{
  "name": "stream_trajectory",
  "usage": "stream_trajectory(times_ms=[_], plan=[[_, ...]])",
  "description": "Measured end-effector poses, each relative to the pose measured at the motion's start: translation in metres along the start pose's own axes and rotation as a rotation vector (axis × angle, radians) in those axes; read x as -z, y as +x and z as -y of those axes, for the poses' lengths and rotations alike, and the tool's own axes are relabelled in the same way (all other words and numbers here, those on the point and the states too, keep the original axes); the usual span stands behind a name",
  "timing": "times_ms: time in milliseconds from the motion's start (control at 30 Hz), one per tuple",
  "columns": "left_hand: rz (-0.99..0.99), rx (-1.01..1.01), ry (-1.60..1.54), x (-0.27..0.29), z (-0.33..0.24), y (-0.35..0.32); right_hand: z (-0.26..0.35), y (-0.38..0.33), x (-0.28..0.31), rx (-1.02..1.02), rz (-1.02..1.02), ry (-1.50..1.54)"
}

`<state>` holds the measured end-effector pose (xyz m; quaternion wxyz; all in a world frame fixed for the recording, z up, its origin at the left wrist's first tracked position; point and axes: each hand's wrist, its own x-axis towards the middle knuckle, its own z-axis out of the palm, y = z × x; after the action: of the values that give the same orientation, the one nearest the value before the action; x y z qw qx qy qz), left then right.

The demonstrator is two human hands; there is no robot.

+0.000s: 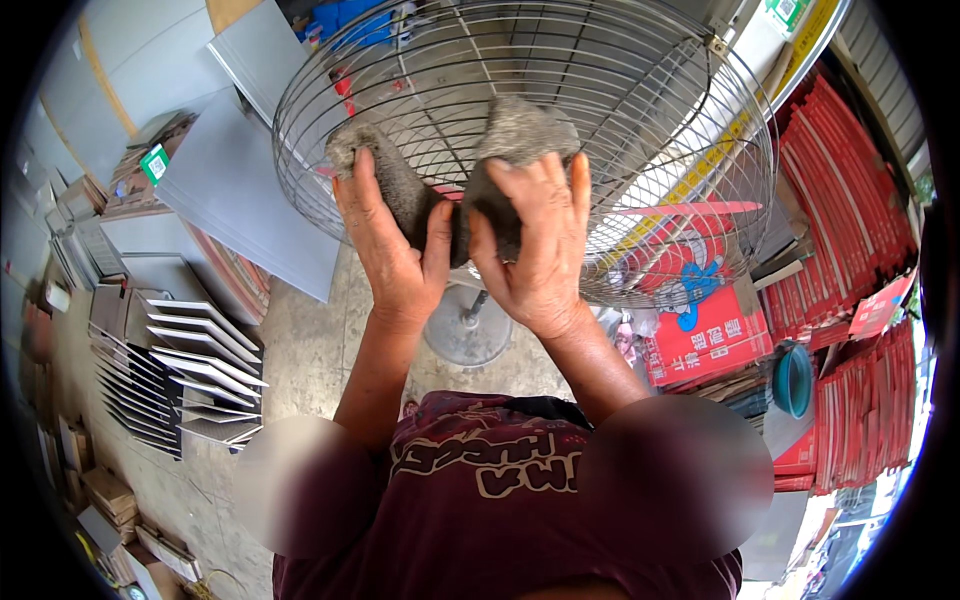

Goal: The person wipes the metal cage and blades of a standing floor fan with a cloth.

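Observation:
A grey, worn-looking cloth (525, 135) is bunched up in front of me, and both my hands grip it. My left hand (395, 245) has its fingers and thumb around the cloth's left part. My right hand (540, 235) clasps the right part, its fingers bent over the fabric. Between the hands the cloth runs together in dark folds; I cannot tell if it is one piece or two. Just beyond it stands a large floor fan with a round wire guard (640, 110). Whether the cloth touches the wires is unclear. The fan's round base (468, 335) shows below my hands.
On the left, thin panels stand in a rack (205, 370), with a large grey board (250, 200) leaning behind it. Stacks of red flat boxes (840, 200) fill the right side. A red printed carton (710, 335) and a teal bowl (792, 380) are nearer.

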<state>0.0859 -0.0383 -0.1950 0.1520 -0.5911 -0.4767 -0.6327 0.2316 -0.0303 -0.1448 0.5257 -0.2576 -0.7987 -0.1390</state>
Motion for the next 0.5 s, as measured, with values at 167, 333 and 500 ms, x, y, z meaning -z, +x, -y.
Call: stream_trajectory(times_ms=[167, 333, 500], plan=[[-0.034, 0.173, -0.09, 0.008, 0.027, -0.016, 0.01, -0.003, -0.022, 0.026, 0.086, 0.022], [-0.045, 0.258, -0.246, 0.014, 0.026, -0.014, 0.014, 0.0, -0.028, 0.001, -0.003, 0.007], [-0.074, 0.192, -0.3, 0.014, 0.031, -0.004, 0.012, 0.003, -0.025, 0.039, 0.028, -0.032]])
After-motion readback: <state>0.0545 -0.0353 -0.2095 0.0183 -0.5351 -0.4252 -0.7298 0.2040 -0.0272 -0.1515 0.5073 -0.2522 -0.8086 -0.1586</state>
